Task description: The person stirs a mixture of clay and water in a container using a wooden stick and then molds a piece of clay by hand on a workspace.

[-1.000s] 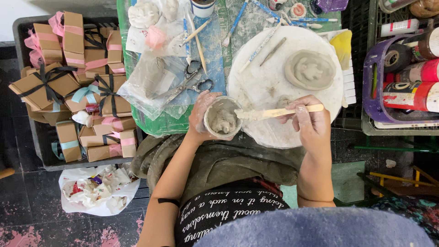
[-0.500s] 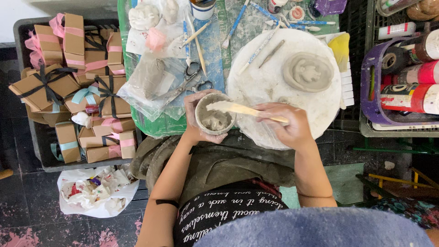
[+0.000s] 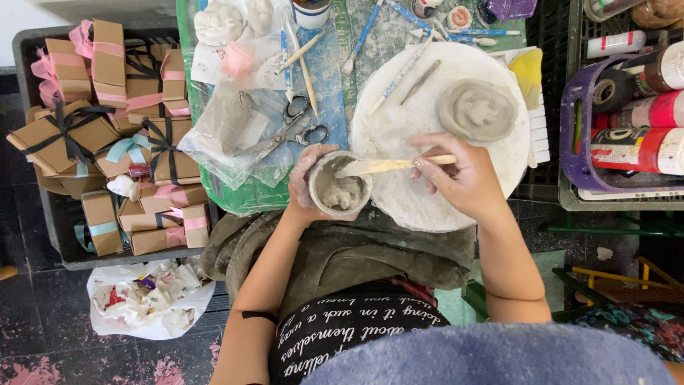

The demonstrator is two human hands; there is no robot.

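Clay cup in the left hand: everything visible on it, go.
The clay cup is small, round, grey and rough-walled, looking like wet clay, with lumpy clay inside. It sits upright, mouth facing the camera, at the round white board's near-left edge. The left hand cups its side; a flat wooden stick, held by the right hand, reaches into its mouth.

The surface (image 3: 214, 196) is green, smeared with dried clay. A round white board (image 3: 420, 207) lies on it at the right, carrying a clay disc (image 3: 477, 108) and two slim tools (image 3: 410, 75). Left of the board lie scissors (image 3: 299, 125), a clear plastic bag (image 3: 228, 132), brushes (image 3: 303, 60) and a clay face (image 3: 217, 21). A cup (image 3: 311, 11) stands at the far edge. On the dark tiled floor (image 3: 35, 342) sits a white bag of scraps (image 3: 146, 299).
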